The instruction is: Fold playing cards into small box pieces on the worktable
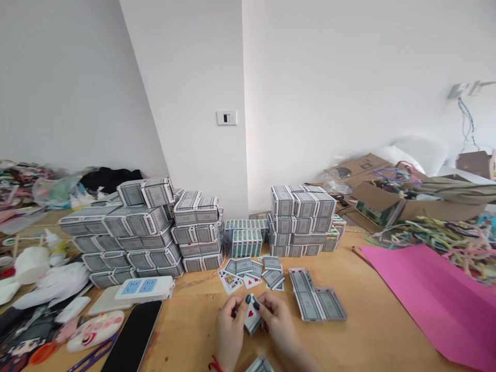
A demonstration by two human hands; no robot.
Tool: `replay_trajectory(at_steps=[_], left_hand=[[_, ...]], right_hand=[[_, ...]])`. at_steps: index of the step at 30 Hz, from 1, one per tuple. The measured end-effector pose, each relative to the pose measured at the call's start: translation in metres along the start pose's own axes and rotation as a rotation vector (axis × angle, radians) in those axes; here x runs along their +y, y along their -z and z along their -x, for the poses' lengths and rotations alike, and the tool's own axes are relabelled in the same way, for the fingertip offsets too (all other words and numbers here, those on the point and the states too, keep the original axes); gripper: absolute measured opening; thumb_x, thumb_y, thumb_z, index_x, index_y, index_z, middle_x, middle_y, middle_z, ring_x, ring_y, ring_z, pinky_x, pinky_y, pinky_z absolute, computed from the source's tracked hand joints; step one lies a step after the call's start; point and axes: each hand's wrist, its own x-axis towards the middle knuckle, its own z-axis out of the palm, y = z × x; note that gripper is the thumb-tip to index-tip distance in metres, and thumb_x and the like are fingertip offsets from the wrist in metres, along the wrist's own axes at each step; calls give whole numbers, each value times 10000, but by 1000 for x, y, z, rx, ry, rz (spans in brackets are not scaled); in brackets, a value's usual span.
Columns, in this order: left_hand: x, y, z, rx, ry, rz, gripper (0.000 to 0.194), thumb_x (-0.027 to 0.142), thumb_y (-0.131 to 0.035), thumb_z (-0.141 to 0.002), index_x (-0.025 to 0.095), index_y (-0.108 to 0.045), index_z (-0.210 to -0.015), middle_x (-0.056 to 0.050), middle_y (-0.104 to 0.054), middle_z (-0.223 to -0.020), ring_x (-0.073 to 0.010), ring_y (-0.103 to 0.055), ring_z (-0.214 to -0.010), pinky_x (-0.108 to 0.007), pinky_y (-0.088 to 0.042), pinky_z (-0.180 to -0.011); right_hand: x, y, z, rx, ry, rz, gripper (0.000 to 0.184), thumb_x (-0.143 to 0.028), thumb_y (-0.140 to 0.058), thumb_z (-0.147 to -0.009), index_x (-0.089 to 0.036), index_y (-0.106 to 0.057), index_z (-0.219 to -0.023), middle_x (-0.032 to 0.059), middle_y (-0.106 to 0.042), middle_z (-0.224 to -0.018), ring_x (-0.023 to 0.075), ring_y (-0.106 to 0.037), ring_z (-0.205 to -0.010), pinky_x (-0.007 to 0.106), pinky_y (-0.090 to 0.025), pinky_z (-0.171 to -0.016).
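Observation:
My left hand (230, 323) and my right hand (278, 321) meet near the table's front, fingers closed on a playing card (250, 316) between them. A red heart shows on its face, and a grey patterned edge lies below; whether several cards are joined there I cannot tell. Just beyond my fingers lie loose playing cards (243, 266), some face up, most showing grey backs. To the right of my right hand rests an L-shaped piece built from cards (310, 299). Another card piece (261, 365) is partly cut off at the bottom edge.
Stacked blocks of cards (127, 227) rise at the left, with another stack (302, 219) right of centre and green-backed cards (247, 242) between. A black phone (132, 336), a white power strip (145, 288), pink paper (430, 299) and an open cardboard box (375, 204) flank the wooden table (186, 320).

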Motion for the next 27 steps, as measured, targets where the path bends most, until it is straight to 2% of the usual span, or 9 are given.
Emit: replay_trajectory(at_steps=[5,9,14,17,21,27], left_hand=[[5,-2,2,-4,5,124,346,483,-532,-676,148,-601,-729,-17,-612,-628,-175,-562,-610,-252,-450,-550],[3,0,-2,35,1,177,388,471,-487,-701,145,-613,-869,-65,-657,-868,-218,-585,-821,-291,-469,-699],[0,2,-5,-9,-35,28,322,415,-471,-726,151,-586,-870,-52,-655,-834,-202,-586,-778,-286,-466,-679],[1,1,-3,-22,-58,-23,312,436,-451,-729,156,-576,-789,-44,-641,-747,-188,-583,-682,-276,-466,-617],[-2,-2,-1,8,-89,-109,303,448,-426,-740,174,-547,-701,-33,-612,-668,-181,-573,-630,-269,-457,-576],[-3,-5,0,70,-89,-139,290,435,-405,-760,182,-547,-752,-40,-626,-708,-184,-582,-646,-271,-449,-585]], right_hand=[[5,1,-1,164,51,2,337,-471,-568,-665,-180,-441,-552,-48,-430,-483,102,-406,-452,210,-324,-440],[6,3,-4,180,-2,-102,371,-522,-577,-638,-181,-444,-578,-54,-439,-476,92,-412,-393,208,-330,-388],[1,0,-2,65,-40,-178,389,-551,-560,-646,-182,-447,-702,-61,-482,-473,81,-430,-318,196,-341,-325],[0,-4,0,42,-74,-149,409,-595,-490,-674,-193,-412,-669,-77,-453,-406,72,-393,-261,181,-298,-280],[0,-3,0,75,-104,-36,451,-637,-414,-688,-199,-385,-587,-76,-397,-368,71,-348,-247,178,-217,-247],[3,-3,2,191,26,95,450,-588,-439,-708,-198,-352,-501,-51,-353,-450,85,-344,-396,207,-271,-370]])
